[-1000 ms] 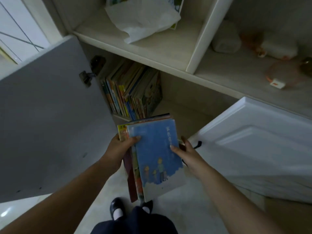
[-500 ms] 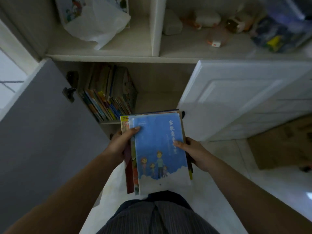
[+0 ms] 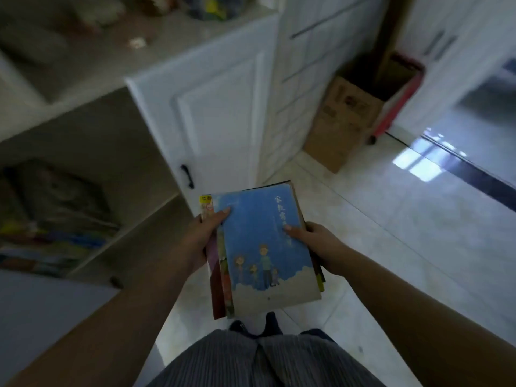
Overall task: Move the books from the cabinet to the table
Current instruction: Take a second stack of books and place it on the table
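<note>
I see pale tiled floor (image 3: 391, 261) spreading wide and open to the right of the book stack (image 3: 265, 247), which I take as my landmark. Left of the stack stands the white cabinet (image 3: 83, 129), its lower compartment open; the remaining books (image 3: 50, 236) lean there, blurred. Just beyond the stack's far edge, the closed cabinet door (image 3: 215, 107) with its black handle (image 3: 187, 176) stands near. Farther right of that door sits a cardboard box (image 3: 343, 118), well apart from the stack, with a red-edged cart (image 3: 402, 101) beside it. An open cabinet door (image 3: 42, 317) lies low to the left of the stack.

The stack sits level above the floor, cover up, long axis running away from me, tilted slightly left at the far end; the blue top book carries its title toward the far right corner. My left hand (image 3: 201, 238) holds a narrow grip on the stack's left edge, thumb on the cover. My right hand (image 3: 321, 244) clasps the right edge likewise.
</note>
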### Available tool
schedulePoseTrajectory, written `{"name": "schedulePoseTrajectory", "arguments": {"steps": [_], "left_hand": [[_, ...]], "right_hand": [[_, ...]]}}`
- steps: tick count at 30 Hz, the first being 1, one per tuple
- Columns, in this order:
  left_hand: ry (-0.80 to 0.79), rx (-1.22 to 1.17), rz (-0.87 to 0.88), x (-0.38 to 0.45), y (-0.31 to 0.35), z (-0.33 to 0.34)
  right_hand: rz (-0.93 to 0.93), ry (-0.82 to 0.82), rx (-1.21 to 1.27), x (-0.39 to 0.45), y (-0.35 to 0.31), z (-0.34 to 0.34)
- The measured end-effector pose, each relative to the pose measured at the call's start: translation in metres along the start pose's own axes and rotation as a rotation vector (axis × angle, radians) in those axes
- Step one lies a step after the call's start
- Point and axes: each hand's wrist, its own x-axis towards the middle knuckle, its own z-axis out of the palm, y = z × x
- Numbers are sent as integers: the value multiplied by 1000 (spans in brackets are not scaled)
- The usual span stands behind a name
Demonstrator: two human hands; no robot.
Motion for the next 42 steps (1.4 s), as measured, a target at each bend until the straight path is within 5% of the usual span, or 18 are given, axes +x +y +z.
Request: {"name": "schedulePoseTrajectory", "arguments": {"steps": [15,28,42], "left_hand": [[-710,643,-257,-24,-144,265],[-884,835,-350,-168,-380,461],[-1326,1161,-470,-275,-536,618]], "right_hand": [[38,559,487,-209,197,-173],[65,886,773,-434,405,-275],[114,1316,1116,-569,529,-303]]}}
